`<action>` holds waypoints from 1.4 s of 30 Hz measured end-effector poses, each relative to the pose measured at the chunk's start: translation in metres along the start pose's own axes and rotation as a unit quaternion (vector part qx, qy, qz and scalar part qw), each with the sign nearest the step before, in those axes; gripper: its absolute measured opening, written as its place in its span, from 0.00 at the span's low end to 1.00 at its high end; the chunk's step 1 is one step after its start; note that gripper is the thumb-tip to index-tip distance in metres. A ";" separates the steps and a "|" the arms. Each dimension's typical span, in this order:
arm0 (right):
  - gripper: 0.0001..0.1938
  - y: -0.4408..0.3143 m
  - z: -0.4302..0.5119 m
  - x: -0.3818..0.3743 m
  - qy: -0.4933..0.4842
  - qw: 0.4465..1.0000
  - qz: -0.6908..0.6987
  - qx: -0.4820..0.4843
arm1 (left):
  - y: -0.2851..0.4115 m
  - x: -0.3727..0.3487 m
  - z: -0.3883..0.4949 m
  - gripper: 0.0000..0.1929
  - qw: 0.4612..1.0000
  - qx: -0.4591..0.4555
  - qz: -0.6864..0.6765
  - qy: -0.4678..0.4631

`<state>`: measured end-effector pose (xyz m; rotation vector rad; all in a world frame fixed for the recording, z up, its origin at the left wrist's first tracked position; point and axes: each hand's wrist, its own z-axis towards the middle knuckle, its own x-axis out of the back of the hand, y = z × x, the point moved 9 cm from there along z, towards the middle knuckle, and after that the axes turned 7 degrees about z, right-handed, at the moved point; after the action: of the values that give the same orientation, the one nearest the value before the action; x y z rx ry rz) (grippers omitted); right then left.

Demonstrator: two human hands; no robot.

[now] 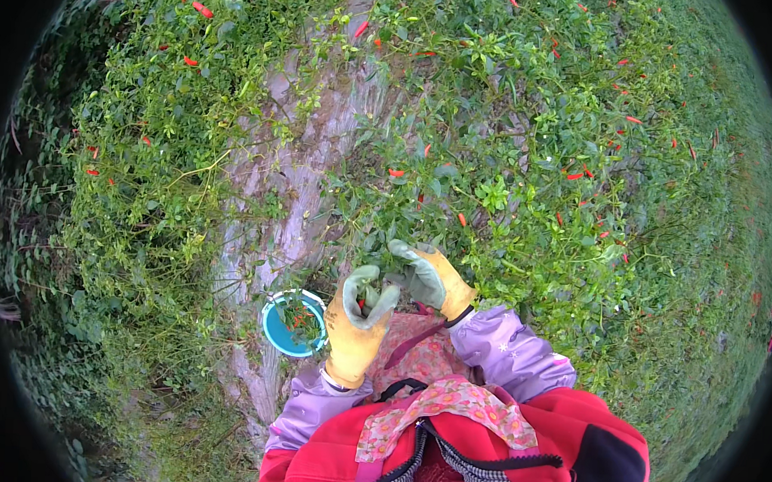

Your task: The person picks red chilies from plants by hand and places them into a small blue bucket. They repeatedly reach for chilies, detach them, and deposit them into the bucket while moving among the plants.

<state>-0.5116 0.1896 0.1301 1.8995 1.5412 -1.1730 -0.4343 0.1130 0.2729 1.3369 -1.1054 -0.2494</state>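
My left hand [356, 330], in a yellow glove with a grey-green coated palm, is curled around a red chili pepper [361, 302], mostly hidden by the fingers. My right hand [437, 279], gloved alike, is bent among the leaves of a chili plant [386, 231] just ahead of me. Whether its fingers grip anything there cannot be made out. Close to the left of my left hand is a blue bucket [277, 336] with a white rim. Red chili peppers and green bits [300, 320] lie inside it.
Chili plants [152, 114] with scattered red fruit grow on the left, and more bushes [559, 119] spread across the right. Between them runs a strip of plastic-like ground sheet [304, 192], partly soiled. A floral apron [407, 352] hangs in front of my body.
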 end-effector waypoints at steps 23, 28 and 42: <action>0.08 0.010 -0.005 0.006 -0.075 0.992 0.101 -0.010 | -0.008 -0.014 -0.003 0.07 0.871 0.013 -0.489 -0.035; 0.09 -0.007 -0.012 0.025 -0.090 0.994 0.044 0.034 | -0.011 0.006 -0.027 0.13 0.793 0.008 -0.591 -0.148; 0.15 -0.048 -0.016 0.061 0.060 0.896 -0.403 0.175 | -0.116 -0.063 0.023 0.10 0.959 0.145 -0.234 -0.074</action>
<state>-0.5494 0.2509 0.0974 1.5537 2.4474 -1.7890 -0.4332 0.1094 0.1392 1.8634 -0.9582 -0.5581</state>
